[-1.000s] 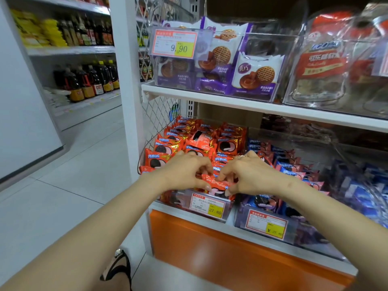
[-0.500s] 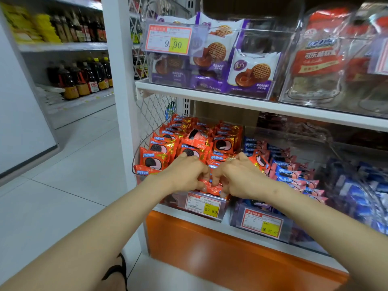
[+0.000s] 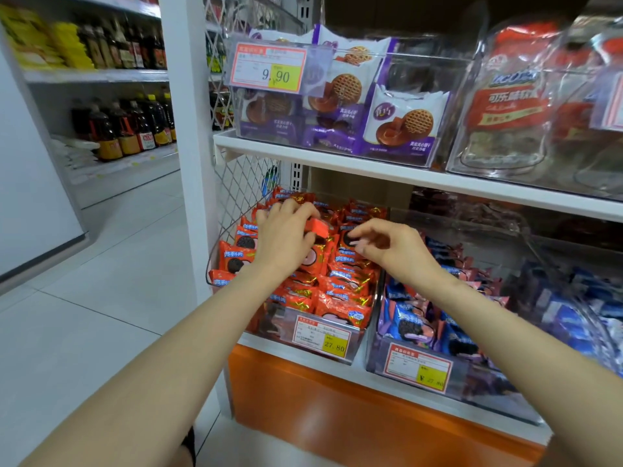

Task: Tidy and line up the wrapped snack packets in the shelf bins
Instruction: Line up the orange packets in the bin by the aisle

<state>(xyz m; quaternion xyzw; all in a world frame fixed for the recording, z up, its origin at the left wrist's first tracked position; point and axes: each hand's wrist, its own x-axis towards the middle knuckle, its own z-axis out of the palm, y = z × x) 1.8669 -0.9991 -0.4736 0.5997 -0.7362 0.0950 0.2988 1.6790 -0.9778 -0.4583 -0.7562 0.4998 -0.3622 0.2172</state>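
Two bare hands are reaching into the clear bin [image 3: 360, 345] at the left end of the lower shelf [image 3: 303, 357], which is standing packed with orange wrapped snack packets [image 3: 340, 281] in roughly three rows running front to back; the packets are too many and too overlapped to count exactly. The left hand [image 3: 286, 237] is closing its fingers around one orange packet [image 3: 318, 228], lifting it above the middle row toward the back of the bin. The right hand [image 3: 387, 246] is hovering just beside it over the right-hand row, fingers loosely curled and parted, gripping nothing, its fingertips [image 3: 354, 235] sitting near a packet below; whether they are touching it cannot be told. One price tag reading 27.80 [image 3: 322, 335] is hanging on the front of this bin. Just to the right, a second clear bin [image 3: 374, 362] is holding blue and purple packets [image 3: 409, 326] and is carrying its own single price tag [image 3: 418, 367]. Further right, more blue packets [image 3: 573, 318] are lying blurred in what appears to be a third container. On the upper shelf [image 3: 371, 168], one clear bin is holding purple and white biscuit packets [image 3: 403, 121], at least four of them visible, with one tag reading 9.90 [image 3: 268, 69]. Beside it, a clear container is showing a red-labelled bag [image 3: 509, 106]. Across the aisle, two shelves of dark bottles [image 3: 128, 129] are standing in rows.
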